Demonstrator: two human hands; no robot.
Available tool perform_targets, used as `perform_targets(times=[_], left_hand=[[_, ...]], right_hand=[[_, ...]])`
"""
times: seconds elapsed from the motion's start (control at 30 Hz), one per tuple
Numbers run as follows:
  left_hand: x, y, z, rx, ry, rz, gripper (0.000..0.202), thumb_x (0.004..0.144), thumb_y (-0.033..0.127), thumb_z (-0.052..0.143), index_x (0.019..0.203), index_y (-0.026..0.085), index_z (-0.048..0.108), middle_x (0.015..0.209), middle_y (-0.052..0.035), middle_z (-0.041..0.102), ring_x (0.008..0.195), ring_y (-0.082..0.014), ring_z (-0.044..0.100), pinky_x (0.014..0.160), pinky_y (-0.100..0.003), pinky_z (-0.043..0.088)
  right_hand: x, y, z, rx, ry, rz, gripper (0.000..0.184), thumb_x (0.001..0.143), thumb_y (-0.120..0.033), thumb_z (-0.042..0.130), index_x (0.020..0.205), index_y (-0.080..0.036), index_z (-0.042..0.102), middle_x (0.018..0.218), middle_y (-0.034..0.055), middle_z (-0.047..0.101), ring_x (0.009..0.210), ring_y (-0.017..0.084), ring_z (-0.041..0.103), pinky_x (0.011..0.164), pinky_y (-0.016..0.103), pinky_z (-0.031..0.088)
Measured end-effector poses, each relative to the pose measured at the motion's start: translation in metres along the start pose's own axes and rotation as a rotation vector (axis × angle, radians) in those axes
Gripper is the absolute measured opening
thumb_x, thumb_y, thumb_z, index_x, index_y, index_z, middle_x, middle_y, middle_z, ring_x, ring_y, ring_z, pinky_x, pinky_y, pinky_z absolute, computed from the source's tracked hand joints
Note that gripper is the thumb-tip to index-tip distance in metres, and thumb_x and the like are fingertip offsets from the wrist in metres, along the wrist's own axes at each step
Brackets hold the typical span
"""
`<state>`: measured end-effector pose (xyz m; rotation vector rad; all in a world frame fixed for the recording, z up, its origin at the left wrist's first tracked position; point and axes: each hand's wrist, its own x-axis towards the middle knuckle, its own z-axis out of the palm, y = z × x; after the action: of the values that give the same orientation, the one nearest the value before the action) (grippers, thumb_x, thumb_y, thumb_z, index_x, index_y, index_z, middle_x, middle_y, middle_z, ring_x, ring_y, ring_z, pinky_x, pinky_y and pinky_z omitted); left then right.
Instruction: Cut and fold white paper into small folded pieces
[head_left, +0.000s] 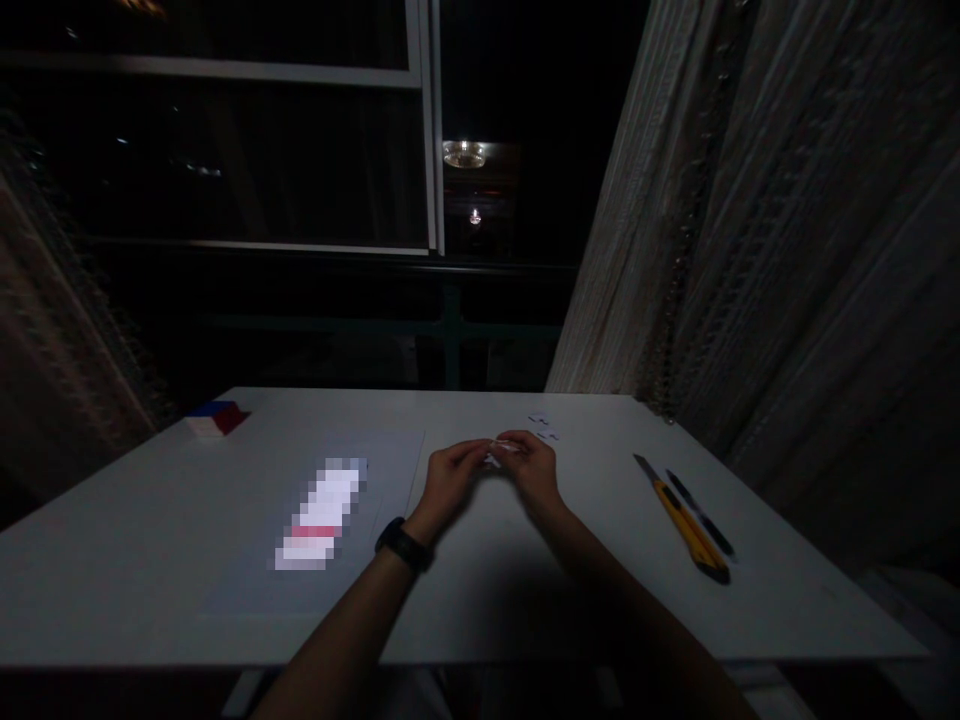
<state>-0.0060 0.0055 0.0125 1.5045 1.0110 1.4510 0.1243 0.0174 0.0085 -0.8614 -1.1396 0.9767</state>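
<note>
My left hand and my right hand meet over the middle of a white table. Both pinch a small white piece of paper held between their fingertips, just above the tabletop. A black watch sits on my left wrist. A few small white paper bits lie just beyond my right hand. The light is dim, so the paper's shape is unclear.
A yellow utility knife and a black pen lie at the right. A sheet of paper with a blurred patch lies left of my hands. A red, white and blue cube sits far left. Curtains hang on the right, a dark window behind.
</note>
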Motion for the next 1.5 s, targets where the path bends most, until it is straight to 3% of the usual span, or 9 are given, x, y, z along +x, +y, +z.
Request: perform_targets(times=[0.33, 0.87, 1.1, 1.5], left_hand=[[-0.001, -0.001, -0.001, 0.1, 0.038, 0.067, 0.028, 0.077, 0.035, 0.055, 0.09, 0.014, 0.069, 0.091, -0.0078, 0.07, 0.086, -0.0198, 0.063, 0.077, -0.029, 0.048], [0.001, 0.003, 0.0, 0.112, -0.015, 0.011, 0.04, 0.078, 0.046, 0.052, 0.081, 0.011, 0.07, 0.072, -0.0061, 0.068, 0.069, -0.018, 0.061, 0.063, -0.026, 0.046], [-0.001, -0.003, 0.003, 0.021, -0.03, -0.064, 0.037, 0.068, 0.039, 0.066, 0.092, 0.011, 0.069, 0.09, -0.0111, 0.069, 0.084, -0.0227, 0.063, 0.077, -0.032, 0.048], [-0.003, 0.002, 0.006, -0.031, -0.027, -0.129, 0.037, 0.062, 0.03, 0.072, 0.093, 0.01, 0.068, 0.087, -0.0115, 0.07, 0.081, -0.0225, 0.065, 0.076, -0.032, 0.05]], right_hand=[[-0.001, -0.003, 0.002, -0.105, -0.022, -0.005, 0.016, 0.056, -0.03, 0.072, 0.065, -0.018, 0.068, 0.063, 0.0021, 0.067, 0.062, 0.017, 0.06, 0.061, 0.028, 0.048], [0.001, 0.003, 0.0, -0.06, -0.029, 0.021, 0.017, 0.056, -0.03, 0.072, 0.061, -0.017, 0.064, 0.061, 0.0017, 0.065, 0.06, 0.016, 0.059, 0.059, 0.028, 0.046], [0.002, 0.006, -0.001, -0.105, -0.007, -0.02, 0.012, 0.055, -0.024, 0.069, 0.057, -0.018, 0.059, 0.055, -0.001, 0.059, 0.057, 0.015, 0.055, 0.057, 0.027, 0.044], [-0.002, 0.006, 0.002, 0.012, -0.043, -0.005, 0.018, 0.053, -0.019, 0.069, 0.064, -0.019, 0.055, 0.06, -0.003, 0.059, 0.057, 0.014, 0.055, 0.053, 0.024, 0.043]])
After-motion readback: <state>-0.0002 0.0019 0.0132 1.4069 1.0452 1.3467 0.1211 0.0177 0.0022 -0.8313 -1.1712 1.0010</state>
